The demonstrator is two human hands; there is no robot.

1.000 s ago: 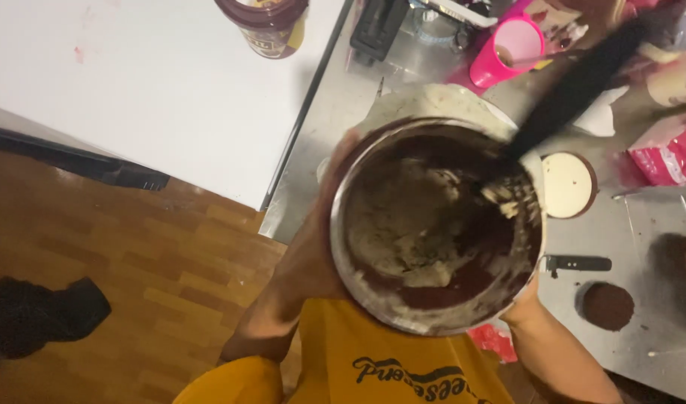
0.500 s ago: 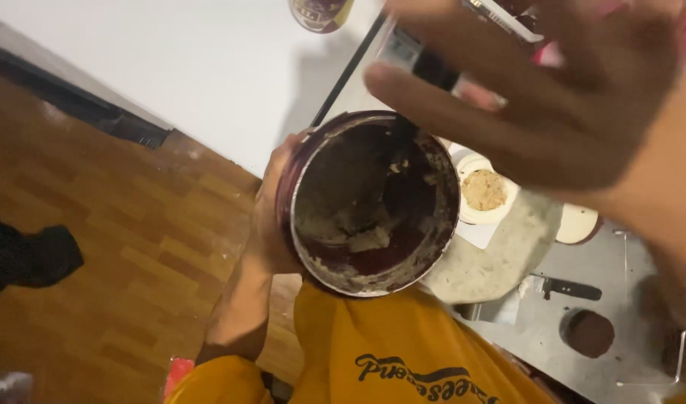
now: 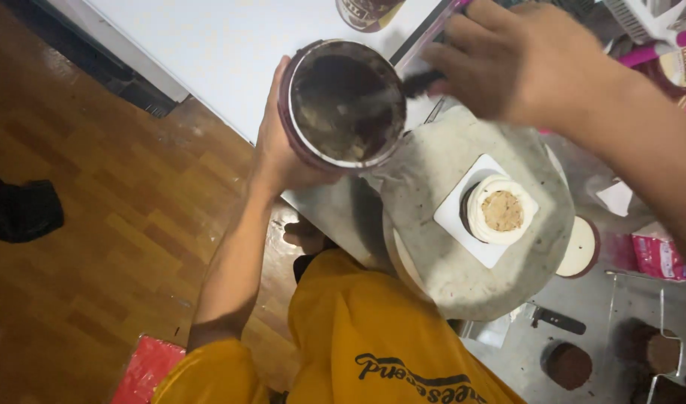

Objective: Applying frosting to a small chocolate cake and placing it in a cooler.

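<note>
My left hand (image 3: pixel 283 146) grips a round metal bowl (image 3: pixel 348 101) from below, its inside smeared with dark chocolate and light cream. My right hand (image 3: pixel 519 63) hovers just right of the bowl's rim and is closed around a dark spatula handle (image 3: pixel 421 84) whose tip reaches into the bowl. Below them sits a grey round turntable (image 3: pixel 440 247) bearing a white square board (image 3: pixel 451 217) with a small cake (image 3: pixel 501 211) ringed in white cream and filled with tan crumbs.
A white cabinet top (image 3: pixel 223 45) lies behind the bowl with a jar (image 3: pixel 365 11) on it. On the steel counter to the right are a round white disc (image 3: pixel 580 251), a small knife (image 3: pixel 558 320), dark cake rounds (image 3: pixel 569 365) and a pink packet (image 3: pixel 661 258). Wooden floor to the left.
The bowl has moved up and left, away from my chest. My right hand has drawn back from the camera to the bowl's rim. The turntable and cake are now uncovered.
</note>
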